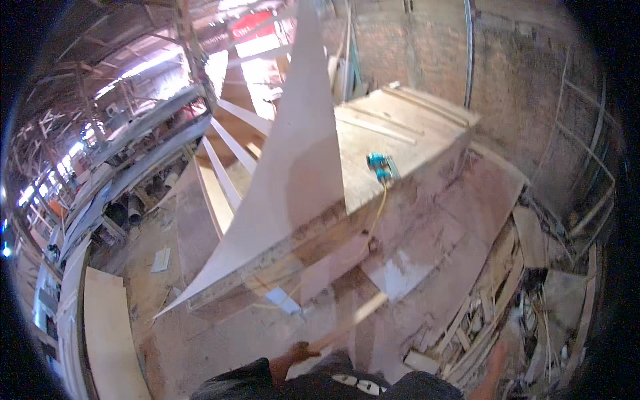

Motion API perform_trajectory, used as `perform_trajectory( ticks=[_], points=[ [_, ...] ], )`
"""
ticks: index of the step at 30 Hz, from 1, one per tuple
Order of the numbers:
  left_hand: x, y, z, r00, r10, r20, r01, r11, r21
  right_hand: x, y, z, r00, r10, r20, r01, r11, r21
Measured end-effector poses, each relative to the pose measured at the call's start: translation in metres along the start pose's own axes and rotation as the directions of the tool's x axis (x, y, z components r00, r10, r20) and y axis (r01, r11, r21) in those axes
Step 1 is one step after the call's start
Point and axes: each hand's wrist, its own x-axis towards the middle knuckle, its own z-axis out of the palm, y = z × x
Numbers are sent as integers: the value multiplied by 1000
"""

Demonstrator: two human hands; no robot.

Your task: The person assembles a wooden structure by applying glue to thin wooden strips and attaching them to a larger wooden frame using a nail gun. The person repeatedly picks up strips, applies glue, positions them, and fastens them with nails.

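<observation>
My left hand is low in the middle of the head view, closed around one end of a narrow wooden strip. The strip slants away to the right, slightly smeared by motion. Off to the right, my right hand hangs beside the scrap wood, its fingers too blurred to make out. Ahead, a large curved plywood panel stands on edge against the workbench, narrowing to points at its top and lower left. Pale slats run behind it. A teal air nailer with a yellow hose lies on the benchtop.
Scrap wood is heaped at the lower right. Several loose strips lie on the bench's far part. A long pale board rests at the left, and a brick wall rises behind. Flat white pieces lie on the floor.
</observation>
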Motion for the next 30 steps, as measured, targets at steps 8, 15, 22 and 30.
perform_trajectory(
  ticks=[8,15,22,30],
  points=[
    [79,26,29,988,-81,132,97,988,-118,39,15,15,942,-330,65,336,914,-229],
    [26,-74,4,970,-244,13,243,960,-137,-104,-58,218,845,156,511,90,901,-424],
    [29,-34,-4,847,-506,164,531,812,-241,71,-146,356,888,-98,449,316,840,-442],
    [-13,42,-7,787,-611,86,608,744,-278,228,-461,589,697,-580,421,660,749,-61]
  ],
)
